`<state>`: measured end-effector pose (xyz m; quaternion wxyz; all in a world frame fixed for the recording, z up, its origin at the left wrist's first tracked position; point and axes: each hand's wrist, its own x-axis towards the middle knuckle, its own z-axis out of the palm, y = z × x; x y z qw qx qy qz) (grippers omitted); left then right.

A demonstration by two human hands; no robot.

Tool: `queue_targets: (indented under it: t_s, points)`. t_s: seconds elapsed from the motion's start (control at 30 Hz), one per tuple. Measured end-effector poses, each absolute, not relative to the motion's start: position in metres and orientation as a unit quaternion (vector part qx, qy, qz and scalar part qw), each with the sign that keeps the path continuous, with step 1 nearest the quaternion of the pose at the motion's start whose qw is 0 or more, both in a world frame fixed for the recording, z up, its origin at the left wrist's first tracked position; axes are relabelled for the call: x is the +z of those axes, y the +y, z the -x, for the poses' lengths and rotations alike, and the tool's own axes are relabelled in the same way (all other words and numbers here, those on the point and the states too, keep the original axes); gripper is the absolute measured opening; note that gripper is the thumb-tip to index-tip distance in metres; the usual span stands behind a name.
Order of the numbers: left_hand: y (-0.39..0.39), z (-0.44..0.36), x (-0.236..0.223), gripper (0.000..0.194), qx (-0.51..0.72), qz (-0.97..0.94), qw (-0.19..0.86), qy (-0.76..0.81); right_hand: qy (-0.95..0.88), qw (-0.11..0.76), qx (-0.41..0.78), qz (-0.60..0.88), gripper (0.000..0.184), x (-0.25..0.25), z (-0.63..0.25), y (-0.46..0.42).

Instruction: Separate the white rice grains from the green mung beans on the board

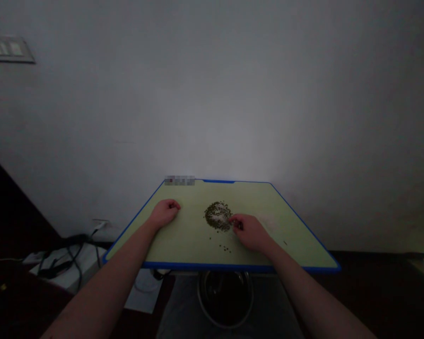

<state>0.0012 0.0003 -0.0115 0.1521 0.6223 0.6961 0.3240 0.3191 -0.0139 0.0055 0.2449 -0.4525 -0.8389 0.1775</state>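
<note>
Pale board [191,245], roundish grain pile [212,217], long axis unclear, hands [165,213] [250,231] either side

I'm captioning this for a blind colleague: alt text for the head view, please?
Right hand at a pile of small dark and pale bits on a blue-edged board; left hand curled nearby; bowl below near edge.

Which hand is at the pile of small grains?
The right hand: its fingertips are at the pile, while the left hand is clearly apart from it.
</note>
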Motion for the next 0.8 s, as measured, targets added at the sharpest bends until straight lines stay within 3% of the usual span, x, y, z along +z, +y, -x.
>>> queue_targets:
  t_s: [0.53, 0.8]
  points:
    - [0.0, -0.001, -0.011, 0.021, 0.32, -0.624, 0.149, 0.697, -0.921, 0.188, 0.213, 0.266, 0.031, 0.036, -0.271, -0.004]
    - [0.0, -0.002, -0.009, 0.021, 0.317, -0.633, 0.139, 0.692, -0.952, 0.071, 0.257, 0.152, 0.032, 0.034, -0.226, 0.014]
